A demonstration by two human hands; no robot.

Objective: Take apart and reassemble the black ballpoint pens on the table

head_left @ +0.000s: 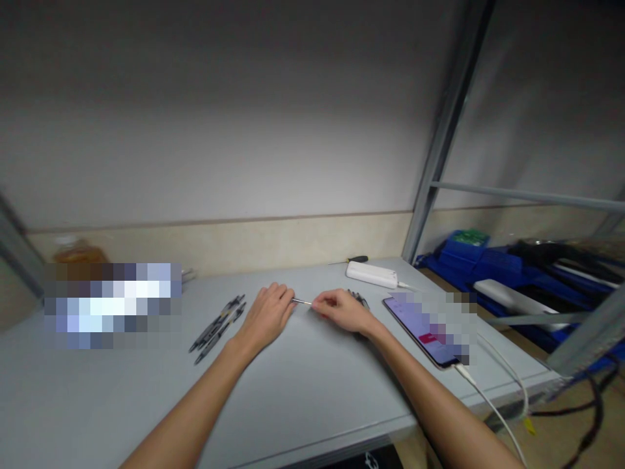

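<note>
My left hand (267, 314) and my right hand (342, 309) rest on the grey table (303, 384), close together near its middle. Between them runs a thin pen refill (301, 301); the fingers of both hands pinch its ends. Several dark pens (218, 327) lie in a row just left of my left hand. A few more dark pen parts (360, 299) show behind my right hand, partly hidden by it.
A phone (422, 331) with a lit screen lies right of my right hand, with a white cable (493, 404) running off the table's front. A white power bank (372, 274) and a screwdriver (352, 260) sit at the back. Metal shelving with blue bins (476, 264) stands to the right.
</note>
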